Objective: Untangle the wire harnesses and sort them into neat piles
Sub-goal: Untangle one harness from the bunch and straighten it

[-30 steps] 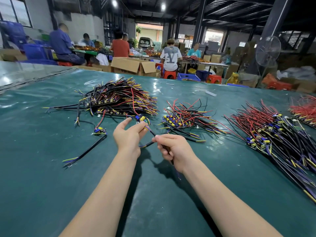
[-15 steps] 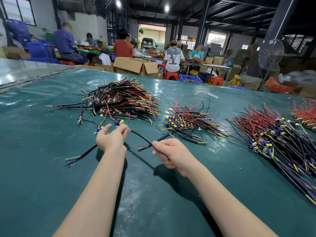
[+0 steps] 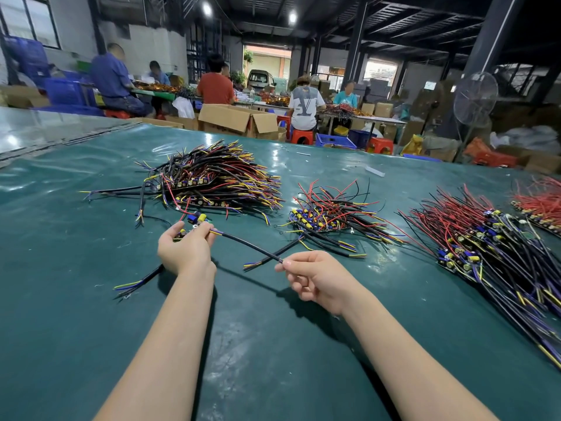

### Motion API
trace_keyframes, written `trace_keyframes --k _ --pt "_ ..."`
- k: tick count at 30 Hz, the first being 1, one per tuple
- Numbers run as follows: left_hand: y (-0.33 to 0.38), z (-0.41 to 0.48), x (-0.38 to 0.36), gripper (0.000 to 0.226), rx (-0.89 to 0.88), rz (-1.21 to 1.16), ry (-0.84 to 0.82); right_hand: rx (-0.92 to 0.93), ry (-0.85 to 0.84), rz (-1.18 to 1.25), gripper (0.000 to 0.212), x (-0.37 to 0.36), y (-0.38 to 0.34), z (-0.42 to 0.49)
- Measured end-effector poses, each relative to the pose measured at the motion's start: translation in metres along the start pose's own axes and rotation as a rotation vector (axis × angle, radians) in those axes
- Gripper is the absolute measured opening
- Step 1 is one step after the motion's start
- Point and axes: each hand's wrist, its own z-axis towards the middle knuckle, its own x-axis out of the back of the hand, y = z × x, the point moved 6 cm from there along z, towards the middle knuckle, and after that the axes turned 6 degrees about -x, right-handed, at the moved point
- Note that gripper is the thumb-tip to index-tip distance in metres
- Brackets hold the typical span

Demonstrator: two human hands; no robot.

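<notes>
Piles (image 3: 212, 183), four; left hand (image 3: 185, 253) and right hand (image 3: 315, 278) both tight on one black harness (image 3: 243, 243).

Single head-worn wide-angle view, looking forward and down across green table (image 3: 273, 344), close over forearms.

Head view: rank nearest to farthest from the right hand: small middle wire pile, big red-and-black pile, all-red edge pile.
1. Small middle wire pile, just ahead of right hand.
2. Big red-and-black pile, rightward.
3. All-red pile, far right edge.
</notes>
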Motion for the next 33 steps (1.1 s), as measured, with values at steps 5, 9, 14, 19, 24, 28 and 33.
trace_keyframes --k 5,9,14,19,24,28,33 --pt "0.001 -0.003 -0.003 0.042 -0.022 0.029 -0.013 -0.02 0.168 -0.118 0.016 0.01 -0.002 -0.001" --pt "0.002 -0.004 -0.004 0.04 -0.031 0.02 -0.022 -0.003 0.24 -0.125 0.018 0.015 -0.003 -0.002" --pt "0.003 -0.002 0.0 0.04 -0.019 0.009 0.015 0.058 0.265 -0.159 0.022 0.014 -0.007 -0.001" --pt "0.0 -0.002 0.003 0.04 0.031 -0.032 0.033 0.041 0.065 -0.123 0.028 -0.004 -0.007 -0.001" --pt "-0.001 -0.004 0.002 0.038 0.056 -0.048 0.025 0.097 0.008 -0.126 0.032 -0.01 -0.007 -0.001" --pt "-0.003 -0.005 0.0 0.039 0.07 -0.056 0.016 0.215 -0.001 -0.039 0.041 -0.012 -0.013 -0.002" --pt "-0.005 -0.012 -0.005 0.043 0.136 -0.112 -0.012 0.338 -0.159 0.107 0.044 -0.024 -0.022 -0.005"
